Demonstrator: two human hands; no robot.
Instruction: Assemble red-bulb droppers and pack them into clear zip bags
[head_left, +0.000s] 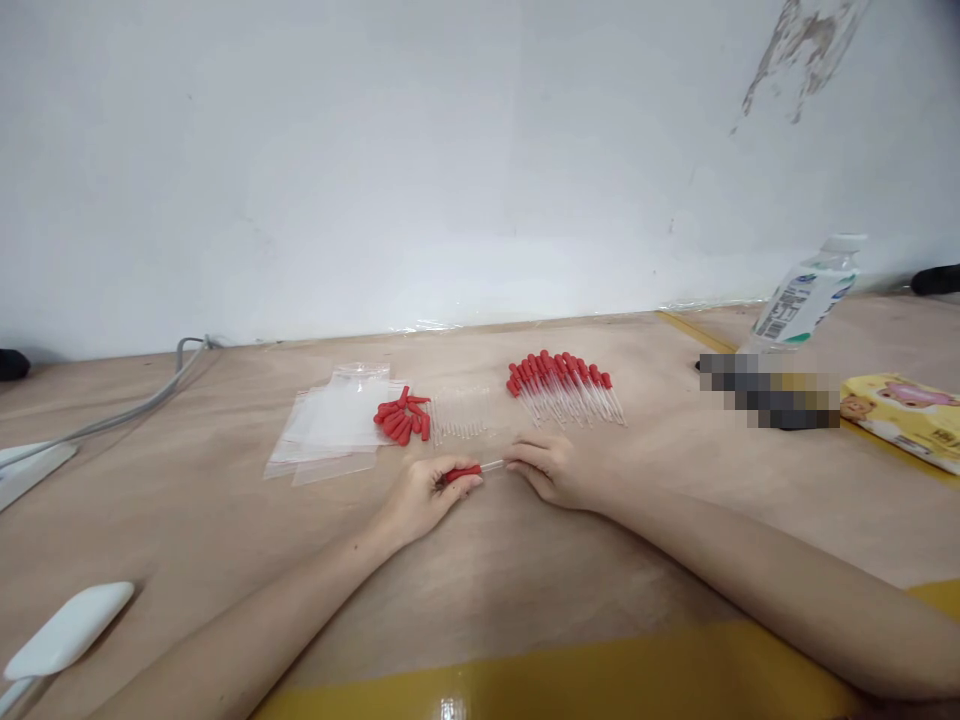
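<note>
Between thumb and fingers, my left hand [431, 492] pinches a red rubber dropper bulb [463, 473]. A clear glass tube [492, 465] runs from the bulb's open end to my right hand [551, 470], whose fingertips are closed on the tube's other end. Just beyond my left hand lies a small heap of loose red bulbs [403, 417]. To its right, several bare glass tubes [459, 412] lie side by side. Farther right is a fanned pile of droppers [566, 385], red bulbs on clear tubes, with the bulbs toward the wall.
Clear zip bags [330, 420] lie stacked left of the loose bulbs. At right stand a plastic bottle [806, 295] and a yellow packet [904, 420], near a blurred dark object [769, 392]. A grey cable [150, 400] and a white device [71, 630] are at left.
</note>
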